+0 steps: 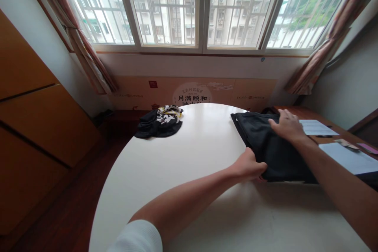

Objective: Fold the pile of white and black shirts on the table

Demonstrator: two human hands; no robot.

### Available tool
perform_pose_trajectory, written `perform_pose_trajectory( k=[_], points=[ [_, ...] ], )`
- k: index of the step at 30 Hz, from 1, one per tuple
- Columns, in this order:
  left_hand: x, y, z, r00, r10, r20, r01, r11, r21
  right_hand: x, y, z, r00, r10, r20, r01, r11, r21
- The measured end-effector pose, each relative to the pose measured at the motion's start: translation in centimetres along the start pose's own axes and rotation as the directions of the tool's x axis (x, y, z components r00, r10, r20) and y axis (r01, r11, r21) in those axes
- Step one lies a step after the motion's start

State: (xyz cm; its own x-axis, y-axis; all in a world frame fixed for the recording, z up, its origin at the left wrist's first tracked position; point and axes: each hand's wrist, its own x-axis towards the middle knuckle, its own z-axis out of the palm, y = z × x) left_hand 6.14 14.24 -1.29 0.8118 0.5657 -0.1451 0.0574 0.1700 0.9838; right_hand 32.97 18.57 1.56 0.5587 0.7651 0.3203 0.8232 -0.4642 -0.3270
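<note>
A flat black cloth item [283, 161], which looks folded, lies at the right side of the white round table [189, 149]. My left hand [249, 164] is closed on its near left edge, with the thumb on top. Over its upper right part, my right hand [287, 124] rests with the fingers spread. Across the table at the far left edge sits a crumpled black cloth [161, 124] with a white and yellow pattern, touched by neither hand.
Right of the table stands a brown wooden desk [325, 128] with papers [348, 157] and a pen [324, 136]. A barred window, curtains and a printed cardboard panel [224, 90] are behind the table. Orange-brown cabinets [35, 126] stand at the left.
</note>
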Motion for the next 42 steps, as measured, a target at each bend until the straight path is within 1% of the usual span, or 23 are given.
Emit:
perform_pose_trajectory(
  k=[2, 4, 6, 8, 10, 11, 12, 13, 14, 15, 16, 17, 18, 19, 21, 23, 26, 29, 32, 35, 37, 39, 42],
  points=[
    [-0.2, 0.0, 0.1, 0.998, -0.058, 0.03, 0.056, 0.995, 0.078, -1.0, -2.4, 1.1, 0.987, -0.114, 0.117, 0.119, 0.992, -0.037],
    [-0.5, 0.1, 0.2, 0.988, -0.143, 0.052, 0.133, 0.978, 0.161, -2.2, -4.2, 2.2, 0.961, -0.132, 0.242, 0.157, 0.984, -0.086],
    [-0.8, 0.7, 0.0, 0.967, -0.236, 0.092, 0.206, 0.945, 0.253, -3.4, -5.0, 3.1, 0.95, -0.106, 0.295, 0.152, 0.979, -0.137],
    [-1.1, 2.1, -1.1, 0.947, -0.291, 0.137, 0.221, 0.898, 0.381, -4.1, -5.0, 3.7, 0.952, -0.109, 0.285, 0.162, 0.972, -0.17],
    [-1.3, 4.4, -3.5, 0.966, -0.245, 0.084, 0.158, 0.814, 0.558, -4.5, -4.7, 3.8, 0.955, -0.114, 0.274, 0.167, 0.969, -0.181],
    [-1.5, 5.6, -5.3, 0.986, -0.168, 0.004, 0.123, 0.739, 0.663, -4.6, -4.6, 3.7, 0.954, -0.115, 0.276, 0.169, 0.969, -0.182],
    [-1.7, 6.9, -7.5, 0.991, -0.043, -0.126, 0.125, 0.633, 0.764, -4.6, -4.5, 3.7, 0.954, -0.116, 0.277, 0.171, 0.968, -0.183],
    [-2.0, 7.9, -10.0, 0.966, 0.072, -0.247, 0.171, 0.541, 0.824, -4.6, -4.5, 3.6, 0.953, -0.117, 0.28, 0.173, 0.967, -0.185],
    [-2.3, 8.8, -12.6, 0.918, 0.168, -0.36, 0.25, 0.46, 0.852, -4.7, -4.5, 3.5, 0.952, -0.117, 0.282, 0.174, 0.967, -0.186],
    [-2.8, 9.2, -15.3, 0.843, 0.265, -0.468, 0.355, 0.378, 0.855, -4.7, -4.6, 3.4, 0.952, -0.117, 0.284, 0.175, 0.967, -0.187],
    [-3.3, 9.4, -17.9, 0.745, 0.346, -0.57, 0.489, 0.299, 0.82, -4.7, -4.7, 3.4, 0.952, -0.116, 0.284, 0.173, 0.967, -0.186],
    [-3.9, 9.1, -20.3, 0.651, 0.378, -0.658, 0.619, 0.237, 0.749, -4.8, -4.8, 3.4, 0.953, -0.113, 0.283, 0.169, 0.968, -0.183],
    [-4.5, 8.5, -22.4, 0.577, 0.359, -0.734, 0.717, 0.208, 0.666, -4.8, -4.9, 3.4, 0.953, -0.11, 0.281, 0.165, 0.97, -0.179],
    [-5.0, 7.8, -24.2, 0.528, 0.315, -0.788, 0.775, 0.199, 0.599, -4.9, -5.0, 3.4, 0.955, -0.108, 0.277, 0.16, 0.972, -0.173],
    [-5.9, 6.2, -26.5, 0.494, 0.261, -0.829, 0.817, 0.187, 0.546, -5.0, -5.1, 3.5, 0.958, -0.105, 0.266, 0.152, 0.975, -0.161],
    [-6.4, 5.3, -27.2, 0.522, 0.243, -0.818, 0.809, 0.163, 0.564, -5.0, -5.1, 3.6, 0.962, -0.106, 0.251, 0.147, 0.978, -0.148],
    [-6.4, 5.7, -26.5, 0.616, 0.179, -0.768, 0.764, 0.103, 0.637, -5.0, -5.0, 3.5, 0.965, -0.098, 0.241, 0.132, 0.983, -0.129],
    [-6.2, 7.6, -24.3, 0.709, 0.062, -0.702, 0.699, 0.064, 0.712, -5.1, -5.2, 3.2, 0.964, -0.087, 0.251, 0.119, 0.986, -0.116],
    [-6.1, 9.4, -21.7, 0.796, -0.056, -0.602, 0.605, 0.061, 0.794, -5.5, -6.4, 3.0, 0.977, -0.075, 0.201, 0.097, 0.99, -0.1],
    [-6.0, 10.5, -19.6, 0.886, -0.119, -0.448, 0.455, 0.033, 0.89, -6.1, -9.1, 3.0, 0.971, -0.201, 0.128, 0.205, 0.979, -0.017],
    [-5.9, 10.9, -19.0, 0.934, -0.143, -0.328, 0.335, 0.023, 0.942, -6.7, -11.5, 2.9, 0.905, -0.403, 0.136, 0.386, 0.913, 0.134],
    [-6.0, 11.3, -19.1, 0.96, -0.194, -0.201, 0.217, 0.064, 0.974, -7.6, -14.0, 2.7, 0.789, -0.593, 0.16, 0.52, 0.784, 0.34],
    [-6.4, 11.9, -19.8, 0.968, -0.238, -0.085, 0.122, 0.145, 0.982, -9.2, -16.9, 2.1, 0.625, -0.739, 0.251, 0.515, 0.633, 0.578]
  ],
)
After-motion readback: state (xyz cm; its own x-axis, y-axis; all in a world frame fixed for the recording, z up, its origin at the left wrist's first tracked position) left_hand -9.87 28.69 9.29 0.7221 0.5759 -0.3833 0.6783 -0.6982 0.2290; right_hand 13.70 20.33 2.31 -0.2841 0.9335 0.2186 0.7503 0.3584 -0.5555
